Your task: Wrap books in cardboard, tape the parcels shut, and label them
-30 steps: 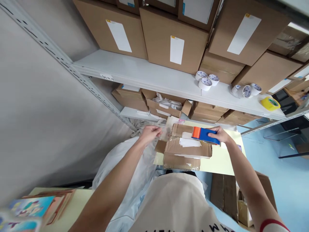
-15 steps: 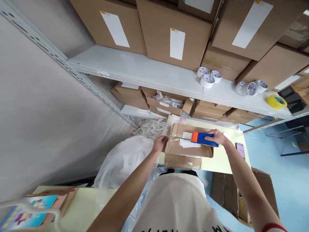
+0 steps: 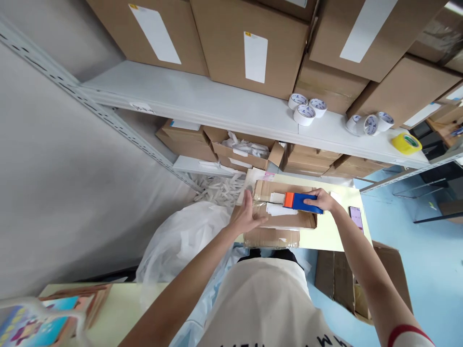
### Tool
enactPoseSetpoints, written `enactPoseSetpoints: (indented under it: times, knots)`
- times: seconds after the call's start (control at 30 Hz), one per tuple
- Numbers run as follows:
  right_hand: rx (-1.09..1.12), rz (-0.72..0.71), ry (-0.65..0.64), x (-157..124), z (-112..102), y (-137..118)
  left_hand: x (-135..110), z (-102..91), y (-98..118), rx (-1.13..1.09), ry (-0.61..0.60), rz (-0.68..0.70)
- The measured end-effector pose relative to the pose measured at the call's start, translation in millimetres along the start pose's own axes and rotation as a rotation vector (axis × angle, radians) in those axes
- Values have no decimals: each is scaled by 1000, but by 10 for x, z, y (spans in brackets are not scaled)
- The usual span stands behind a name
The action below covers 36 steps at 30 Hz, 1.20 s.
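Seen from above at the centre of the frame, a person in a pale shirt is working at a flattened cardboard box that is lying on a pale yellow table. The right hand is gripping a blue and orange tape dispenser, fingers wrapped around its blue body, and is holding it on top of the box just right of centre, the orange end pointing left over a white label. The left hand is lying open and flat against the box's left end, fingers spread and pointing toward the top of the frame, grasping nothing. A strip of clear tape appears to be running between the dispenser and the left end of the box, though it is too faint to trace surely.

A phone is resting on the table's right edge, just beyond the right forearm. Left of the table, a white plastic bag is billowing, with a heap of white strips above it. Across the upper frame, a white shelf is carrying large brown cartons, two clusters of white tape rolls and, at far right, a yellow tape roll. Beneath the shelf, an open carton is holding white pieces. Colourful books are sitting in the lower left corner, and a floor box is standing at lower right.
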State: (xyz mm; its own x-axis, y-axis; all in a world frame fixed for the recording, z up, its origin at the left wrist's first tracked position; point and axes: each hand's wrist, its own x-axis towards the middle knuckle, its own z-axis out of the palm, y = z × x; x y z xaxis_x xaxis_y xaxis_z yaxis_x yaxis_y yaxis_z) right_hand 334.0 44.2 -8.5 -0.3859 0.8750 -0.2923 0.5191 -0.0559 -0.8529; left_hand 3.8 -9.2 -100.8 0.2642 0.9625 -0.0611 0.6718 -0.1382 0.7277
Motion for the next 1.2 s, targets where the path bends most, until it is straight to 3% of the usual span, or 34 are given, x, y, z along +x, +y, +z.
enactPoseSetpoints:
  times: [0.1,0.17,0.37,0.5,0.6,0.73,0.9,1.03,1.2]
  knots:
    - [-18,-6,-4,-5,-19,18,6,-45,187,294,-13,134]
    - [-36,-6,-15,-3,-41,7,41,-56,235,378,-75,142]
    - [-103,-33,-108,14,-138,-176,86,-32,199,381,-108,67]
    - [-179,-21,-135,-122,-341,-230,73,-62,286,401,-160,2]
    - [-206,35,-119,-336,-620,-58,69,-86,365,429,-175,-34]
    - [-134,119,-22,-567,-954,410,84,-101,394,442,-166,-36]
    - [-44,157,-18,-538,-971,860,129,-101,460,530,-106,-50]
    - [10,131,-19,-471,-911,1000,216,74,683,668,-209,-3]
    - [21,117,-45,-439,-923,1086,463,615,1110,617,-319,119]
